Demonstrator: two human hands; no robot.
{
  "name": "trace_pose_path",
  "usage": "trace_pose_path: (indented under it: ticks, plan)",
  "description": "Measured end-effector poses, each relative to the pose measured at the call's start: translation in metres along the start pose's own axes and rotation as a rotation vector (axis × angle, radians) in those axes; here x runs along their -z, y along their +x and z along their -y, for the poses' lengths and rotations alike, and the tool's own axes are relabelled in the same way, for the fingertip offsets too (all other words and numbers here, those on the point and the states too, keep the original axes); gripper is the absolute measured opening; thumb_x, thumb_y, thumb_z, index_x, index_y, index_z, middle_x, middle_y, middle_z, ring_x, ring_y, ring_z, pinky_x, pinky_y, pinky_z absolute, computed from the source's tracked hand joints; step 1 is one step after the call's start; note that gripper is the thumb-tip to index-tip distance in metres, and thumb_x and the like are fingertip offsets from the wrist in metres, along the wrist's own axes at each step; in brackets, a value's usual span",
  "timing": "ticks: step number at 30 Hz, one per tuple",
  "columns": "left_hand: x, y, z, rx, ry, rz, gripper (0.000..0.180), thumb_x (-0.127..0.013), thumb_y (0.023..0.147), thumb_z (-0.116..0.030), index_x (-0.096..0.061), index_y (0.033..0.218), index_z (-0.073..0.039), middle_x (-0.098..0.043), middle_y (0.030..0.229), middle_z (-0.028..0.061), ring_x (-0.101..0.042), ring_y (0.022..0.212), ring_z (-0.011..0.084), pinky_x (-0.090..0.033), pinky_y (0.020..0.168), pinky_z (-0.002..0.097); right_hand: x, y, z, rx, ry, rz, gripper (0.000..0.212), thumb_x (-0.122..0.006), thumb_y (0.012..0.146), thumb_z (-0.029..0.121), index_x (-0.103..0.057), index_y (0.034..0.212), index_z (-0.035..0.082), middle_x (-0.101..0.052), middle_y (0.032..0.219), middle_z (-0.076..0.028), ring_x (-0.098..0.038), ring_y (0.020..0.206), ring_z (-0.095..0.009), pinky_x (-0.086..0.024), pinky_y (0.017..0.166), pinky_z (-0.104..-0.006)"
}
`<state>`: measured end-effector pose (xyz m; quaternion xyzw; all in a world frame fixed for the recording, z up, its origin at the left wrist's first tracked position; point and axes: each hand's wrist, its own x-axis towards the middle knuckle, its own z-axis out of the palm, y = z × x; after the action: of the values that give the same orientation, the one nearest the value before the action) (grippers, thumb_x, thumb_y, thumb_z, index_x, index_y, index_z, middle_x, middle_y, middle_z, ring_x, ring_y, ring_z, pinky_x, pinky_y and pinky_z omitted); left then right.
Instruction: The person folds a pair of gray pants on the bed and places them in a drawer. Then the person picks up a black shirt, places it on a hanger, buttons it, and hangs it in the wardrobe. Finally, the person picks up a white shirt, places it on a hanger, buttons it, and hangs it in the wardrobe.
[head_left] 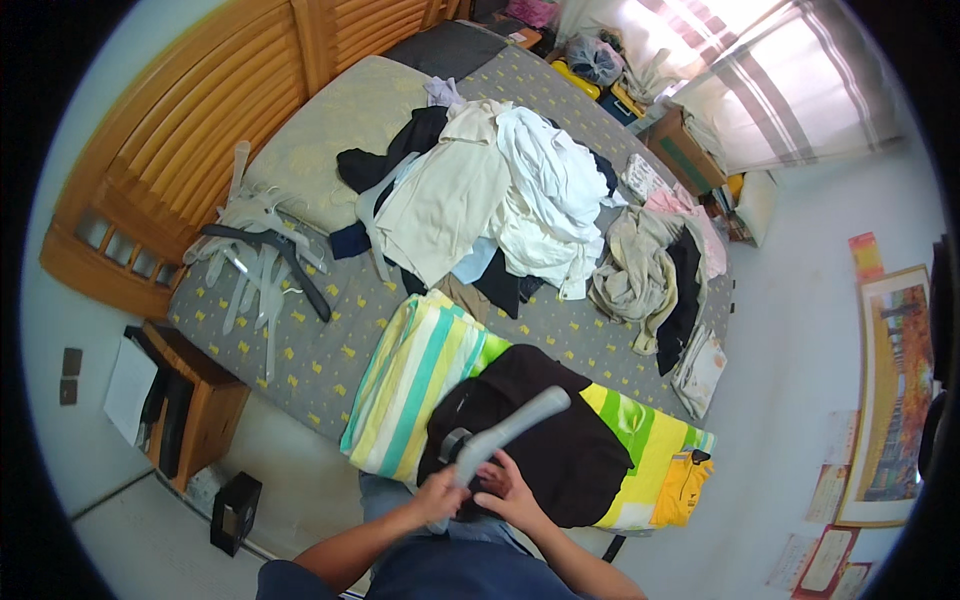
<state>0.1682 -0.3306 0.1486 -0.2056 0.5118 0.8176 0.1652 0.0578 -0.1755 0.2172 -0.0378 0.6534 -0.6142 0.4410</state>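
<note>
My left hand is closed round a grey clothes hanger, held slanting above a black garment. Close to the hanger's lower part is my right hand, its fingers curved and apart, over the near edge of the black garment. Whether the right fingertips touch the hanger or the cloth is hard to make out. A small dark rounded shape sits beside the hanger, too unclear to name. The black garment lies spread over a folded striped quilt in yellow, green and white at the bed's near edge.
On the bed lie a large heap of clothes, a pile of hangers at left and grey and black garments at right. A yellow pouch rests on the quilt's right end. A wooden nightstand stands left.
</note>
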Motion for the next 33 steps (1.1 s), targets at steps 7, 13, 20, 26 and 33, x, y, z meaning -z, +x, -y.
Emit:
trace_pose_path:
  ticks: [7,13,20,26,33]
  plan:
    - [-0.077,0.023,0.015,-0.480,0.694,-0.057,0.031,-0.063,0.097,-0.035,-0.070,0.095,-0.005,-0.069,0.094,0.0159,-0.067,0.087,0.0358,-0.054,0.073,0.0449,0.068,-0.015,-0.014,0.024,0.113,-0.399,0.057,-0.069,0.089,0.008,-0.039,0.137,0.005,-0.059,0.093,-0.007,-0.063,0.067,-0.018,-0.057,0.062,-0.0382]
    - [-0.011,0.105,0.075,-0.238,0.749,-0.974,0.041,-0.073,0.087,-0.025,-0.061,0.119,-0.002,-0.064,0.114,0.0206,-0.058,0.112,0.0399,-0.046,0.099,0.0484,0.174,-0.029,0.011,-0.283,0.244,0.102,0.046,-0.057,0.095,0.019,-0.045,0.138,0.007,-0.055,0.068,-0.006,-0.055,0.050,-0.016,-0.051,0.045,-0.0319]
    - [0.054,0.156,0.090,0.298,0.731,-0.665,0.046,-0.072,0.090,-0.035,-0.063,0.117,0.002,-0.068,0.112,0.0267,-0.064,0.105,0.0453,-0.050,0.092,0.0504,0.100,-0.005,-0.030,-0.449,0.182,0.326,0.030,-0.059,0.100,0.024,-0.051,0.125,0.008,-0.053,0.068,-0.002,-0.052,0.047,-0.013,-0.045,0.042,-0.0292]
    - [0.005,0.124,0.067,-0.243,0.738,-0.631,0.028,-0.065,0.096,-0.026,-0.063,0.105,0.001,-0.066,0.091,0.0276,-0.065,0.089,0.0482,-0.050,0.077,0.0513,0.034,0.059,-0.062,-0.402,0.044,0.043,0.026,-0.065,0.096,0.025,-0.046,0.101,0.007,-0.053,0.067,-0.004,-0.052,0.043,-0.015,-0.045,0.039,-0.0301]
    - [-0.015,0.068,0.030,-0.284,0.487,-0.604,0.011,-0.060,0.098,-0.013,-0.064,0.100,-0.003,-0.066,0.088,0.0190,-0.064,0.084,0.0404,-0.049,0.074,0.0478,0.011,0.116,-0.054,-0.371,0.175,-0.106,0.029,-0.067,0.094,0.026,-0.046,0.100,0.007,-0.051,0.064,-0.005,-0.050,0.042,-0.017,-0.044,0.037,-0.0328]
